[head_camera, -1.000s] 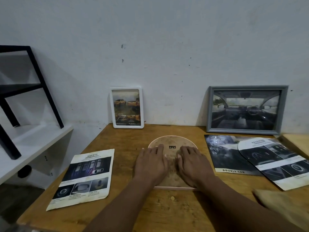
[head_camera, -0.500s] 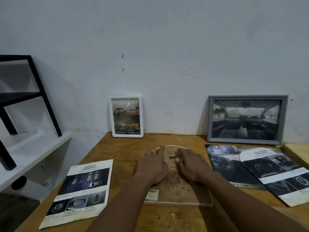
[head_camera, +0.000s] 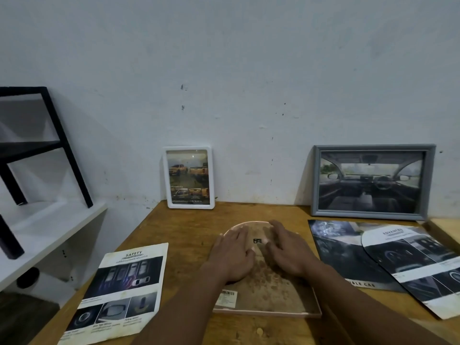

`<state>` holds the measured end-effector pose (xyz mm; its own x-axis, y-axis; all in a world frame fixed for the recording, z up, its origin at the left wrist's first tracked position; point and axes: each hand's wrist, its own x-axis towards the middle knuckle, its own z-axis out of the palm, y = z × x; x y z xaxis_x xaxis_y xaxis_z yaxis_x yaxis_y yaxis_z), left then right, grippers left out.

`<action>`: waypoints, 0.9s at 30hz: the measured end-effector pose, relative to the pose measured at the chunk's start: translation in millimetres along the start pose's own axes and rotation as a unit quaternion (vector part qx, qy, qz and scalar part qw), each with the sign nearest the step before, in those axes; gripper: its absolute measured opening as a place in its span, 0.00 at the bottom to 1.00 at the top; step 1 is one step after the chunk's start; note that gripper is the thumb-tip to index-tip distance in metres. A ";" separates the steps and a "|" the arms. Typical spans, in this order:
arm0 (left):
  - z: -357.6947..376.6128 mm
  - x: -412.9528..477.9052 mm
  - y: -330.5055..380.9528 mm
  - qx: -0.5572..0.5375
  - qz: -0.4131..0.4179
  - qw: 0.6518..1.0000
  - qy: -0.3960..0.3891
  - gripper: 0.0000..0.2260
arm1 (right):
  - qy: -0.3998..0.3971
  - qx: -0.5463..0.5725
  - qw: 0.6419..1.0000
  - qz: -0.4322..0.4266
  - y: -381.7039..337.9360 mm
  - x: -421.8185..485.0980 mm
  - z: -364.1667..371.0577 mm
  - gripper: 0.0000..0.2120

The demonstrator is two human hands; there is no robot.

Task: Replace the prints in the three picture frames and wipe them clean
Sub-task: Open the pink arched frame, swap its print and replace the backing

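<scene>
On arched frame (head_camera: 273,297) | left grip (head_camera: 231,257) rests flat | right grip (head_camera: 288,252) rests flat

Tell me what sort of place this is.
Probably a makeshift indoor work corner, perhaps in a home: a worn wooden table against a scuffed white wall, a white shelf carrying a black metal stand, and a white frame and a grey frame leaning on that wall.
</scene>
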<state>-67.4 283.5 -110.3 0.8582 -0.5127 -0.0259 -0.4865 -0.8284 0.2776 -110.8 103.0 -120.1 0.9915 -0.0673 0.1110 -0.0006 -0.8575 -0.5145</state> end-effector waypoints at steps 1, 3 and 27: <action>0.2 -1.9 0.5 -0.009 -0.001 1.000 -0.006 0.30 | 0.015 0.022 1.000 0.012 0.5 -3.7 -3.0 0.28; 1.4 -6.2 1.0 -0.022 -0.009 1.000 -0.003 0.32 | 0.068 0.020 0.996 0.050 2.3 -12.7 -8.4 0.26; -96.9 -19.6 122.6 -0.640 -0.054 0.765 -0.042 0.31 | 0.184 0.241 0.953 0.015 -63.2 -42.9 -164.1 0.08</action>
<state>-128.0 213.9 17.3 0.8427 -0.5137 -0.1612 0.1911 0.0056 0.9815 -174.6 76.5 47.1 0.8792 -0.3385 0.3354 0.1195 -0.5247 -0.8428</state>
